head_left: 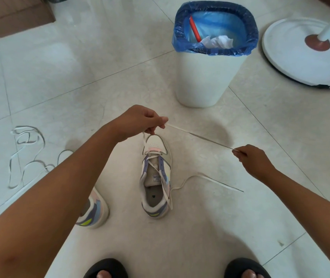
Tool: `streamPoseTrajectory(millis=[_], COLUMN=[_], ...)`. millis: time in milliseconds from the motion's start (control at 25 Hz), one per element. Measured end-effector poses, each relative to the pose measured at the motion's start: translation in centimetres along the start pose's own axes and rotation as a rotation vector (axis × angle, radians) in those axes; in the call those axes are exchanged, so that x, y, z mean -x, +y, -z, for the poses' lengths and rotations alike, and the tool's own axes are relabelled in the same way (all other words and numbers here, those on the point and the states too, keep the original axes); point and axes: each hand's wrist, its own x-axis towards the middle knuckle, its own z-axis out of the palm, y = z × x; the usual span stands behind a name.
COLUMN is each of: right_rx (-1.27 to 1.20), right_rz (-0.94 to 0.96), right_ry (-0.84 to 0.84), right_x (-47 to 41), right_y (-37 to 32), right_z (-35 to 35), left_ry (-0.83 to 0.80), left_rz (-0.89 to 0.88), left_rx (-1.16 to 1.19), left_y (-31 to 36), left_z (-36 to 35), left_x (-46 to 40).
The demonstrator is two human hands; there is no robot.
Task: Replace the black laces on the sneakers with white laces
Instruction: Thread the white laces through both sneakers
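on the tiled floor between the arms stands a sneaker [156,177], toe pointing away, a white lace [198,137] threaded through its lower eyelets. left hand [140,122] pinches the lace above the toe; right hand [254,162] pinches its far end, the stretch between them taut. a second sneaker [95,209] sits under the left forearm. another white lace [25,155] lies tangled at far left. a bin [210,57] with a blue liner stands beyond.

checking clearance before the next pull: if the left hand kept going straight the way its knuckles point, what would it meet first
Probably the white bin. The left hand, pinching the white lace, points up and right in the picture toward the bin's base, with bare floor between. Depth is unclear.
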Motion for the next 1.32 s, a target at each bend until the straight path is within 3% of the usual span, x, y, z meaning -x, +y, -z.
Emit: streamPoseTrajectory(millis=[160, 360, 480, 800, 960, 1160, 1320], right_rx=[-0.467, -0.734, -0.688, -0.594, -0.535, -0.453, -0.465], right_rz=[-0.190, -0.102, -0.022, -0.016, 0.073, 0.156, 0.154], right_ry=[0.012, -0.197, -0.226, -0.208, -0.229, -0.249, -0.223], right_x=[0.8, 2.1, 2.1, 1.3, 0.9, 0.3, 0.2], right_y=[-2.2, -10.9, -14.3, -15.3, -15.7, -16.1, -16.3], right_z=[-1.4, -6.1, -7.2, -8.1, -8.2, -8.2, -8.5], left_ry=[0.067, 0.160, 0.196, 0.091, 0.000, -0.128, -0.079], left_rz=[-0.002, -0.051, -0.073, -0.015, -0.030, 0.037, 0.052], left_rx=[0.000, -0.198, -0.263, -0.420, -0.476, -0.708, -0.716], left_y=[0.5, 2.8, 3.7, -0.7, -3.3, -5.6, -7.4], left_z=[0.6, -0.6, -1.4, -2.4, -2.7, -3.7, -5.6], left_x=[0.2, -2.1, -2.9, -1.5, -0.6, -0.2, 0.5])
